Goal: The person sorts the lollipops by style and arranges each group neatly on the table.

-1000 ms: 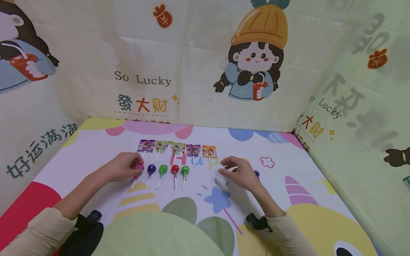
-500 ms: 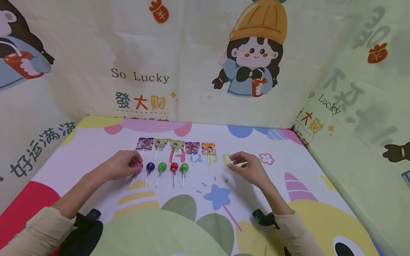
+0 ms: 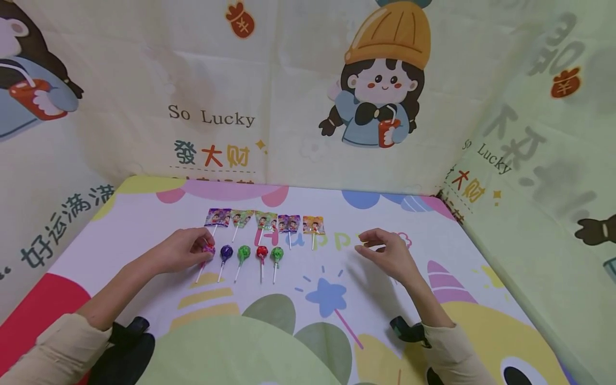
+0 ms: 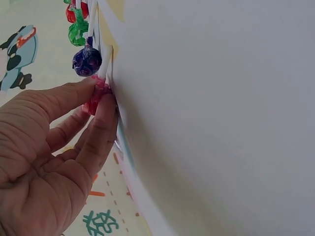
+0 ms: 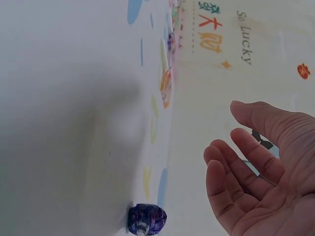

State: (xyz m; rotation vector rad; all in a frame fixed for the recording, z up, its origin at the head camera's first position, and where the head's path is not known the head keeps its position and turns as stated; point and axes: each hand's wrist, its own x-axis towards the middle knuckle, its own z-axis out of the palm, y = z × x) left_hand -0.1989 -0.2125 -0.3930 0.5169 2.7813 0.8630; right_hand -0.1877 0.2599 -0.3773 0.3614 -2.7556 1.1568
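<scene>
At the left end of the near row of ball lollipops, my left hand (image 3: 180,251) pinches a pink lollipop (image 4: 102,87) by its wrapped head between thumb and fingers. Its white stick points toward me on the table. Beside it lie a dark purple lollipop (image 3: 226,252), a green one (image 3: 244,252), a red one (image 3: 262,251) and another green one (image 3: 276,253). Over the table's right part, my right hand (image 3: 392,254) hovers with loosely bent fingers and nothing in them. Near it in the right wrist view lies a purple lollipop (image 5: 146,219), mostly hidden by the hand in the head view.
Behind the ball lollipops runs a row of flat-wrapped lollipops, from a purple one (image 3: 218,217) at left to an orange one (image 3: 314,224) at right. They lie on a printed tablecloth (image 3: 308,289). A cartoon-printed cloth (image 3: 298,96) walls the back and sides.
My right hand has moved to the right, away from the rows, and now covers the separate purple lollipop. My left hand stays on the pink lollipop. The head view tilts slightly.
</scene>
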